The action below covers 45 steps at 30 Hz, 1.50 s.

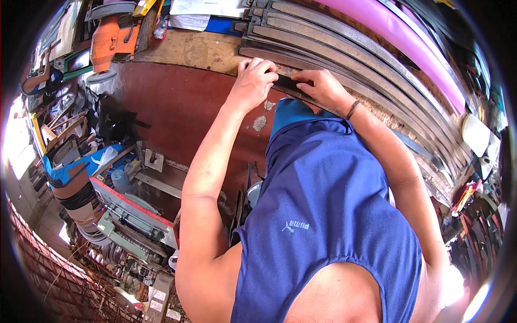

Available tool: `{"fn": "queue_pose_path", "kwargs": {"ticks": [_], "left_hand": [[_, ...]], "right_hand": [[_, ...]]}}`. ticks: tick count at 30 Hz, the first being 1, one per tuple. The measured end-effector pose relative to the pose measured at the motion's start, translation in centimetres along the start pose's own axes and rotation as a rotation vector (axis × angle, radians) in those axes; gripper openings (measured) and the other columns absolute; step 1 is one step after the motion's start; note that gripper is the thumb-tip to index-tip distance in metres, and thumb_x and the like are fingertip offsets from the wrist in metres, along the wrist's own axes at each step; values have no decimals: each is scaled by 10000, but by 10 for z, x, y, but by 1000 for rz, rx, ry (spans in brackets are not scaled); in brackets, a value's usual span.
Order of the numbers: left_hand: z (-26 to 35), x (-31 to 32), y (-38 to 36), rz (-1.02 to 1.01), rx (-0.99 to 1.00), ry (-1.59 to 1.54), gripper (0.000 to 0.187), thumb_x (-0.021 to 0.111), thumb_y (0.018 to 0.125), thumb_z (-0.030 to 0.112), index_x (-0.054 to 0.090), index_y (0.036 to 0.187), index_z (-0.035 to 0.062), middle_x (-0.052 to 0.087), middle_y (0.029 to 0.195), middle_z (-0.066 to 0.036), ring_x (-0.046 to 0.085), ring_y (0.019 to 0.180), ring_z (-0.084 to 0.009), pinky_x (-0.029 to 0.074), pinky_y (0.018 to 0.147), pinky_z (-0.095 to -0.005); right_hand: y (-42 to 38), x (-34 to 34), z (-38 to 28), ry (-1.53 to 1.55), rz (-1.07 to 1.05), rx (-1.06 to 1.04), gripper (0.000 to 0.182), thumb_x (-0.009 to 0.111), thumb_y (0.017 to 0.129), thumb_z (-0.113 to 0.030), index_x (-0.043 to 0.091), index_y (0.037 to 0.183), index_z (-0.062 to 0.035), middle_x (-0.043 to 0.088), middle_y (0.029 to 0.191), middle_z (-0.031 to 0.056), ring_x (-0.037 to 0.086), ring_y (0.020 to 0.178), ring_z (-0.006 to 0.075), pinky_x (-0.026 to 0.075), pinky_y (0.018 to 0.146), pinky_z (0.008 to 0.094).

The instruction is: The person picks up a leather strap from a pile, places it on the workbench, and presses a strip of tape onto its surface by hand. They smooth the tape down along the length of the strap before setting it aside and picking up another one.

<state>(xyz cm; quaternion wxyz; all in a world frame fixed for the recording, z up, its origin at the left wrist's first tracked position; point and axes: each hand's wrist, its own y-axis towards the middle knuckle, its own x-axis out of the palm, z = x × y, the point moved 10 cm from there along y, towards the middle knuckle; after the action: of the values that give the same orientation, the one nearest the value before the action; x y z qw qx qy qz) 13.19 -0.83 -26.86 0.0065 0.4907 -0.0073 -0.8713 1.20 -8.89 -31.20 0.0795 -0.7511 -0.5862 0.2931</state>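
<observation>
A short stretch of a flat black strip (287, 82), which looks like a leather strap, shows between my two hands at the front edge of the wooden bench (199, 49). My left hand (252, 81) is closed at its left part, with the fingers curled over the edge. On the other side, my right hand (325, 90) pinches the strip between thumb and fingers. Both palms hide much of it. Just beyond my hands lies a stack of long brown and black straps (318, 33), running off to the right.
A purple roll (401, 46) lies behind the straps. An orange tool (107, 43) and papers (207, 8) are at the back left. Below the bench is a red panel (172, 107). Green machinery (132, 237) and clutter stand at the left.
</observation>
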Motion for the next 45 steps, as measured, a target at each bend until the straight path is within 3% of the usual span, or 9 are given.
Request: {"fn": "queue_pose_path", "kwargs": {"ticks": [4,9,14,19,24,33,39,43,45], "left_hand": [[34,3,-7,82,6,79,115,653,858,162,705,930,88,617,1205,-86,531,1223,-267,372,1024,-493],[61,39,-36,28,-153,-1,698,752,853,348,525,1426,21,386,1580,-166,337,1488,-346,246,1194,-613],[11,48,-59,-68,-217,261,779,614,953,471,343,1592,116,265,1679,-127,209,1552,-378,137,1183,-711],[-58,-9,-86,281,-557,452,700,520,1004,522,442,1514,49,276,1650,-226,213,1527,-453,138,1126,-765],[-14,-19,-73,522,-551,265,593,689,923,451,603,1346,44,540,1336,-159,485,1263,-374,371,1024,-549],[-10,-2,-57,475,-745,399,613,786,828,506,714,1234,52,589,1302,-99,536,1230,-331,450,962,-531],[-6,4,-52,391,-839,420,807,773,770,647,690,1280,27,567,1348,-122,517,1271,-342,428,1028,-562],[-6,6,-51,381,-845,444,878,766,744,698,675,1298,22,563,1359,-138,506,1282,-357,418,1030,-599],[-7,8,-50,373,-844,433,896,762,742,700,659,1311,16,553,1358,-154,483,1300,-358,410,1013,-607]], "right_hand": [[-1,-5,-12,-32,28,-24,324,640,913,-152,703,1198,-13,740,1028,201,727,960,326,550,875,395],[2,-4,-5,-29,117,-108,322,616,881,-143,716,1155,-7,741,1019,235,727,952,381,572,886,428],[-2,-8,-15,-51,123,-119,294,655,882,-150,714,1126,3,745,1000,224,721,954,397,568,876,436],[1,-9,-12,-31,120,-139,281,678,887,-153,712,1117,6,745,1006,226,721,966,392,566,875,435],[4,-4,-7,-18,85,-149,331,693,891,-159,686,1181,0,747,1033,225,722,1002,380,565,891,426],[-38,-27,6,-54,-103,-186,587,733,878,-203,537,1411,-55,701,1198,258,664,1161,387,515,999,452],[-70,-43,23,-93,-168,-189,547,694,890,-146,545,1407,-53,728,1113,239,697,1078,385,538,939,451],[-69,-39,37,-58,-176,-211,538,652,911,-88,542,1438,-82,738,1106,174,706,1004,262,540,914,387],[-67,-38,38,-46,-166,-236,491,633,899,-116,586,1385,-59,739,1088,216,721,999,327,551,899,410]]}}
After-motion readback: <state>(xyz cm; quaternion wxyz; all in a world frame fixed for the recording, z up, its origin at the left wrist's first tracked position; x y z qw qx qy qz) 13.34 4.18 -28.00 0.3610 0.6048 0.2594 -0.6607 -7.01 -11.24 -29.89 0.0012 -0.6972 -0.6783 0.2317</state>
